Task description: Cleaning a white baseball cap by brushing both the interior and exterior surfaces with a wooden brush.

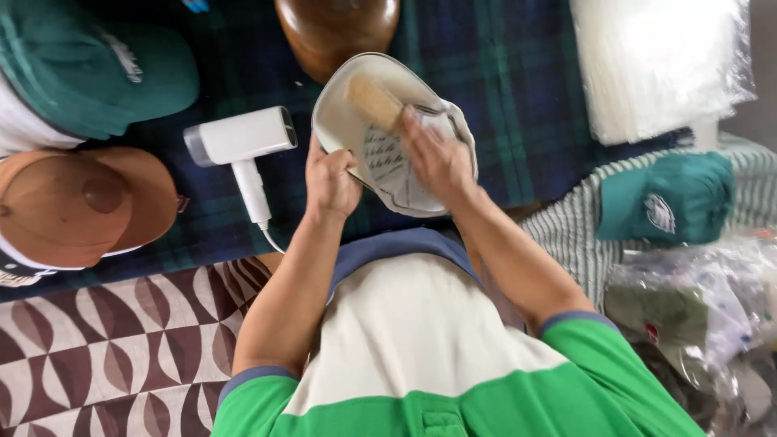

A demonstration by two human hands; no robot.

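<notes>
A cream baseball cap [344,113] is held upside down over the dark plaid cloth, its inside facing up. My left hand [329,180] grips the cap's near-left edge. My right hand [437,158] is inside the cap, closed on a wooden-handled brush [374,101] that lies against the lining. A white label shows inside the crown under my right hand.
A white handheld steamer [241,142] lies left of the cap. A wooden head form [336,28] stands behind it. Green caps [97,69] and brown caps [89,202] are stacked at left. A clear bag stack [660,65], another green cap [668,198] and bagged caps [696,316] sit at right.
</notes>
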